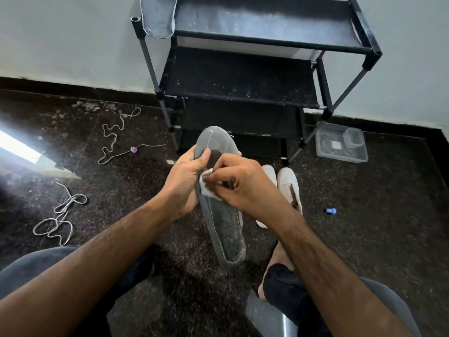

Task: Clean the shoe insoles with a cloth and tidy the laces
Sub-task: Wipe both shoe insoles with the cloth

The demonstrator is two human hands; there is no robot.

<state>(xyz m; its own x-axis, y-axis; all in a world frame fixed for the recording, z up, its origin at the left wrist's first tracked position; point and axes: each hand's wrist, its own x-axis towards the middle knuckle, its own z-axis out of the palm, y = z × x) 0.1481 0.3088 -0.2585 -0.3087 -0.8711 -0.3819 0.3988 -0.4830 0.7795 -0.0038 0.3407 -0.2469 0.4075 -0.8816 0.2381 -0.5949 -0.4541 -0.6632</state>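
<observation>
A long grey insole (223,222) is held in the air above the dark floor, toe end pointing toward the rack. My left hand (185,181) grips its left edge, thumb on top. My right hand (239,183) pinches a small white cloth (206,186) and presses it on the insole's middle. A second grey insole (156,17) hangs over the top left corner of the shoe rack. Two loose laces (114,137) (58,220) lie on the floor at the left. A pair of white shoes (286,186) stands on the floor behind my right hand.
A black shoe rack (243,81) stands against the wall ahead. A clear plastic tray (341,147) sits on the floor to its right, and a small blue cap (331,210) lies nearer. My knees and a bare foot (272,263) fill the bottom of the view.
</observation>
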